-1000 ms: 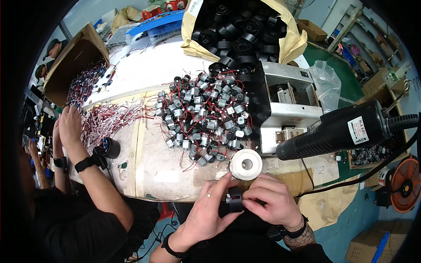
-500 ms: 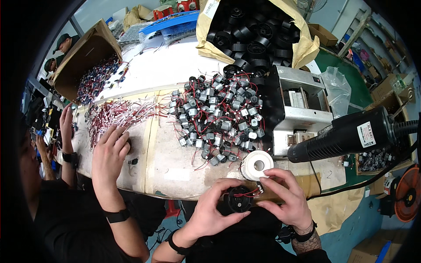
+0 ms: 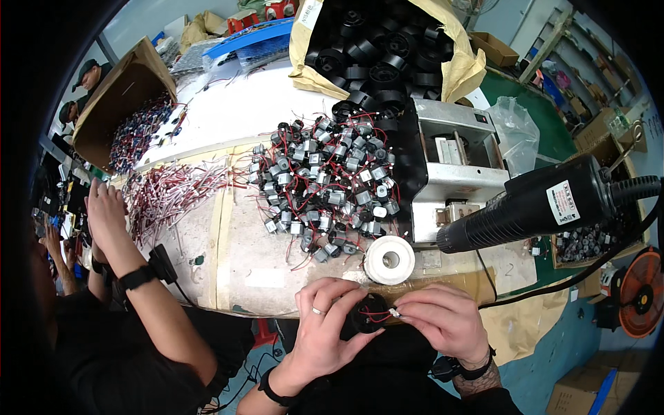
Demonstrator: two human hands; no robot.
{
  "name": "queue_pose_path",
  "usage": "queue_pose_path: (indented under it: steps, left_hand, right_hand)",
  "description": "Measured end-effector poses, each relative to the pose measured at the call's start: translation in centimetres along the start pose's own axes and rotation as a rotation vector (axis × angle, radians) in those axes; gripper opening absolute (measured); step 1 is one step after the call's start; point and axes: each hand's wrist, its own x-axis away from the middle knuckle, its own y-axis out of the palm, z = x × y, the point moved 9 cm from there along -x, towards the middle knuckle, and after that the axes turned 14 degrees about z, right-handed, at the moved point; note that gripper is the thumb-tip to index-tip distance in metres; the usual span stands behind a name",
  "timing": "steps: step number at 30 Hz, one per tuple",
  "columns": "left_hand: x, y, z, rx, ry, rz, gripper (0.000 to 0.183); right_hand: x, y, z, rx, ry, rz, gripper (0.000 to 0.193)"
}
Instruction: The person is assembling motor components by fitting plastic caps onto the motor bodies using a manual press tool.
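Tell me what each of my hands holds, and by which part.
Your left hand grips a round black plastic housing by its outer side; your right hand pinches the small white connector at the end of its red wires.

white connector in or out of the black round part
Out: the right hand pinches the white connector beside the black round part, red wires running between.

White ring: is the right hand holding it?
No, the right hand pinches a white connector, while the white ring sits apart on the table.
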Motion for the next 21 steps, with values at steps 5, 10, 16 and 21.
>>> queue_pose_path:
  steps: [5, 10, 16, 21]
  left_hand:
    - [0.6, 0.7, 0.6, -0.049, 0.105, 0.007, 0.067]
    - [0.8, 1.0, 0.7, -0.03, 0.074, 0.063, 0.06]
    - [0.7, 1.0, 0.4, -0.016, 0.092, 0.111, 0.063]
    - [0.2, 0.6, 0.2, 0.017, 0.108, 0.141, 0.062]
  right_hand:
    - [-0.2, 0.9, 0.1, -0.008, 0.156, -0.074, 0.02]
    - [1.1, 1.8, 2.0, -0.127, 0.439, 0.019, 0.019]
    - [1.1, 2.2, 2.2, -0.122, 0.459, 0.087, 0.015]
    - [0.2, 2.2, 1.5, -0.058, 0.338, 0.118, 0.017]
